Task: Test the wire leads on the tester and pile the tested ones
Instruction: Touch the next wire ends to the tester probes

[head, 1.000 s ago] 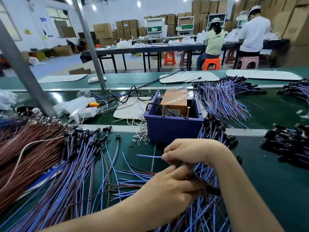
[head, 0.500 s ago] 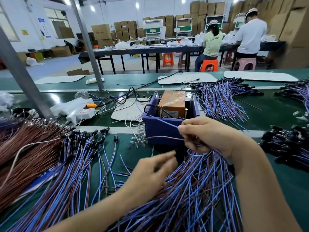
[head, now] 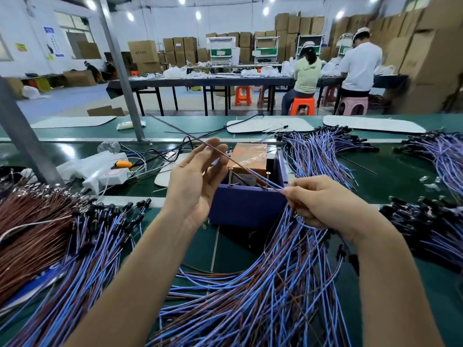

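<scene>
one wire lead (head: 240,165) stretched on the diagonal, above the tester (head: 245,206)

long axis runs from far-left and high down to near-right; the right hand (head: 323,201) pinches the low, blue end just over the purple box's front corner, with the bundle of blue leads (head: 275,284) fanning out below it. the left hand (head: 193,181) is raised, fingers loose and apart, the thin dark lead crossing its fingertips; contact unclear.

Tester (head: 246,194) between wire piles (head: 82,246), hands (head: 195,181) before it
</scene>
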Motion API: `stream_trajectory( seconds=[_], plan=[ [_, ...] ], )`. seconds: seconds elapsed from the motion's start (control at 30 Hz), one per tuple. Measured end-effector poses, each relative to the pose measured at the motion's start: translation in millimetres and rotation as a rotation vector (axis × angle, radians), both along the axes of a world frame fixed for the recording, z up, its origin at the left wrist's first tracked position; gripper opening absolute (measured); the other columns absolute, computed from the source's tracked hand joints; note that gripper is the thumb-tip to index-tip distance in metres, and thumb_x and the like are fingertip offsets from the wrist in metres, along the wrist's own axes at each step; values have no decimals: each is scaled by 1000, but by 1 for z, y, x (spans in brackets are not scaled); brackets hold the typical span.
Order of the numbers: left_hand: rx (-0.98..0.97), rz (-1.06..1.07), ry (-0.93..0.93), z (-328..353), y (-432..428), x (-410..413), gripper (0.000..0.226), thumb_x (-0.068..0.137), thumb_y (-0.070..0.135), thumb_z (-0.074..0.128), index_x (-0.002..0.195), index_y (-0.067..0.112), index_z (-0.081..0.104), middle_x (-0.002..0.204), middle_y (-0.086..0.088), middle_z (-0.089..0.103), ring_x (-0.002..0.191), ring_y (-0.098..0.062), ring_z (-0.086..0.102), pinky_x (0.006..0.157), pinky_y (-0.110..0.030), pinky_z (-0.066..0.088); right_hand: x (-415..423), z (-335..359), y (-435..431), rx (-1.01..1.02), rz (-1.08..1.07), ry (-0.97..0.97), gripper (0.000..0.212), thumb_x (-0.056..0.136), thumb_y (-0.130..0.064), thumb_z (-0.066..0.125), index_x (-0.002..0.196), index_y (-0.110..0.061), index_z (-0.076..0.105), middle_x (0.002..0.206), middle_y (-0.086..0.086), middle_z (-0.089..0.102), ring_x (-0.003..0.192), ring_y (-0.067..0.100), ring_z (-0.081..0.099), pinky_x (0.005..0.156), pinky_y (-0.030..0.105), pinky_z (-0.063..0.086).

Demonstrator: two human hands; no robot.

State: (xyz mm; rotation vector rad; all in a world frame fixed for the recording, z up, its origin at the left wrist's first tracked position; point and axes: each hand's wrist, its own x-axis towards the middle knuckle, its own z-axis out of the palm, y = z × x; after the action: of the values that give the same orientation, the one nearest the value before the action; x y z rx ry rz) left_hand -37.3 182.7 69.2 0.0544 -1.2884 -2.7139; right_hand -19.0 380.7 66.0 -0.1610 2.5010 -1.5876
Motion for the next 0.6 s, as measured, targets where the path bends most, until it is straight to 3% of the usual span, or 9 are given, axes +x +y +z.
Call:
stream_trajectory(
  seconds=[0.13,0.3,0.47,0.6],
  plan=[
    [7,57,-21,1,-9,-8,20,97,16,48,100,15,68,85,3,75,61,-6,64,56,-18,51,-9,-11,6,158,-132,92,32,96,-16,52,67,-6,58,42,-4,41,37,10,35,42,21,30],
    [7,74,-36,-3,-21,-21,23,100,18,47,99,12,69,77,3,73,58,-6,64,52,-17,51,-18,-19,6,317,-225,176,17,94,-19,56,84,-16,69,60,-3,56,54,12,49,50,25,34],
    [-582,-59,1,-8,-38,-26,25,100,16,46,102,10,71,62,4,65,49,-5,49,45,-14,41,-21,-24,9,334,-299,193,16,93,-17,56,87,-18,71,60,-2,54,50,14,43,49,25,31],
    [-948,-110,24,-13,-48,-25,31,100,24,48,91,13,75,54,2,58,45,-7,43,44,-15,38,-21,-24,12,298,-305,138,20,93,-12,53,85,-15,70,54,-2,51,48,16,44,52,26,35]
  ],
)
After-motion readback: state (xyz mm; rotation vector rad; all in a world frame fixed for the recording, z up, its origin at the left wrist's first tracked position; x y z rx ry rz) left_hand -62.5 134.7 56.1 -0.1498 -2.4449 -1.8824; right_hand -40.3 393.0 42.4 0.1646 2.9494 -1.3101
